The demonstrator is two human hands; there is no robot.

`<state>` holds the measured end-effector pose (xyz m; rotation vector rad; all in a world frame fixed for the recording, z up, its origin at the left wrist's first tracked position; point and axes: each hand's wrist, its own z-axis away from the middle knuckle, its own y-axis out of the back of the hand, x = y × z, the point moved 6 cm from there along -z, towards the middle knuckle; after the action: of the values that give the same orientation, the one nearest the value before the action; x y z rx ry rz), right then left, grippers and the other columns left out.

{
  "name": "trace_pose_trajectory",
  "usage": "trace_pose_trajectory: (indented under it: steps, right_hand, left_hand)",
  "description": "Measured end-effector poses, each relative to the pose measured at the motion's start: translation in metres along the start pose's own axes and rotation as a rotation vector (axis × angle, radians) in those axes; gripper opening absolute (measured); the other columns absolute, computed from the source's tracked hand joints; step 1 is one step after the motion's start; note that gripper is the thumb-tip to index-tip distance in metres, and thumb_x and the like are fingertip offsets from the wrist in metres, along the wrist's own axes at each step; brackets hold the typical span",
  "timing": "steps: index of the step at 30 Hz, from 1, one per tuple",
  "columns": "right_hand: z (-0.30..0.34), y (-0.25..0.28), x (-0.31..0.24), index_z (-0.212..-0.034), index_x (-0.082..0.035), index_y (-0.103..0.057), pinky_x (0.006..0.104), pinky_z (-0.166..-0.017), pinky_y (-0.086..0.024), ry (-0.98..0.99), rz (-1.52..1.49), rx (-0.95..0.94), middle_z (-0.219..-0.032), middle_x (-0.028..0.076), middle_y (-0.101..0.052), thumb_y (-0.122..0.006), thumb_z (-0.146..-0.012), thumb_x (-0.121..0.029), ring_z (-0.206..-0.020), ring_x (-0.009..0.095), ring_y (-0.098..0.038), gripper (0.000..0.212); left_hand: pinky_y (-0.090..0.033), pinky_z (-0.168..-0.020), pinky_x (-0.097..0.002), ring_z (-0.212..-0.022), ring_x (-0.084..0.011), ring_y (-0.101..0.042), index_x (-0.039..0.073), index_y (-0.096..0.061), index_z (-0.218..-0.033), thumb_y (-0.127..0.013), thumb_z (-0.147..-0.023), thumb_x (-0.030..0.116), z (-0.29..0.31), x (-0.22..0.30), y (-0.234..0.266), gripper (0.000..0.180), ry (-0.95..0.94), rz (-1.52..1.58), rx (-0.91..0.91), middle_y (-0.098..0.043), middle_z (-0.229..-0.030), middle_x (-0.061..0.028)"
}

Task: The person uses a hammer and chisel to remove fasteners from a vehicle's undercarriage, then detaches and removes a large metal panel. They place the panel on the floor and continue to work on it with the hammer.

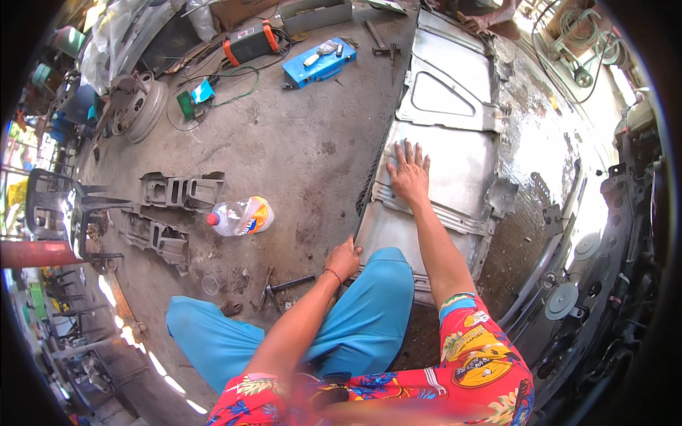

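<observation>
A long silver sheet-metal panel (455, 160) with ribs and a triangular cut-out lies on the floor before me, running away from my knees. My right hand (410, 174) rests flat on its surface, fingers spread. At the panel's near left edge, my left hand (343, 260) is closed with curled fingers around the rim; its fingertips are partly hidden. Along the panel's left side runs a dark ridged edge (371, 181). At the far end, another person's hand (472, 23) is at the panel's top right corner.
Left of me lie a hammer (291, 282), a clear plastic bottle (243, 216) and two metal brackets (182, 192). Farther off are a blue toolbox (320, 64), an orange-black machine (250, 44) and a wheel rim (148, 106). Car parts (561, 302) line the right side.
</observation>
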<state>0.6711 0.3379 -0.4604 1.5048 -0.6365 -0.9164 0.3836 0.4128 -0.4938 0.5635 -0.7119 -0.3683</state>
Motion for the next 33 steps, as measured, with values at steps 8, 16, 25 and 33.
trace_pose_trajectory:
  steps: [8,16,25,33]
  right_hand:
    - [-0.004,-0.005,0.005,-0.174,-0.025,-0.028,0.0582,-0.135,-0.007,-0.029,0.032,-0.083,-0.182,0.007,-0.021,-0.042,-0.110,-0.055,-0.168,0.036,-0.013,0.072]
    - [-0.001,0.000,0.003,-0.173,-0.025,-0.031,0.0579,-0.135,-0.006,-0.002,-0.018,0.003,-0.181,0.007,-0.023,-0.044,-0.109,-0.053,-0.168,0.036,-0.012,0.071]
    - [-0.004,-0.002,0.003,-0.173,-0.022,-0.031,0.0583,-0.135,-0.008,0.001,-0.006,-0.013,-0.181,0.007,-0.023,-0.045,-0.110,-0.052,-0.168,0.036,-0.012,0.072]
    - [-0.010,-0.030,0.012,-0.172,0.001,-0.020,0.0567,-0.134,-0.008,-0.009,0.060,-0.028,-0.182,0.019,-0.016,-0.039,-0.110,-0.060,-0.169,0.034,-0.011,0.089]
  left_hand:
    - [-0.050,-0.108,-0.0568,-0.128,-0.0504,-0.063,-0.002,-0.059,-0.147,-0.062,-0.106,0.034,-0.006,-0.009,-0.009,0.054,-0.047,0.148,-0.002,-0.068,-0.135,-0.0325]
    - [-0.051,-0.107,-0.0552,-0.127,-0.0513,-0.063,-0.006,-0.057,-0.146,-0.062,-0.106,0.036,-0.020,-0.021,-0.019,0.059,-0.169,0.168,0.063,-0.067,-0.133,-0.0347]
    - [-0.052,-0.105,-0.0527,-0.128,-0.0514,-0.063,-0.007,-0.059,-0.138,-0.065,-0.102,0.039,-0.031,-0.029,-0.026,0.059,-0.351,0.348,0.021,-0.067,-0.131,-0.0368]
    - [-0.052,-0.105,-0.0504,-0.126,-0.0491,-0.065,-0.005,-0.063,-0.135,-0.067,-0.102,0.037,-0.019,-0.013,-0.017,0.054,-0.427,0.605,-0.033,-0.071,-0.129,-0.0333]
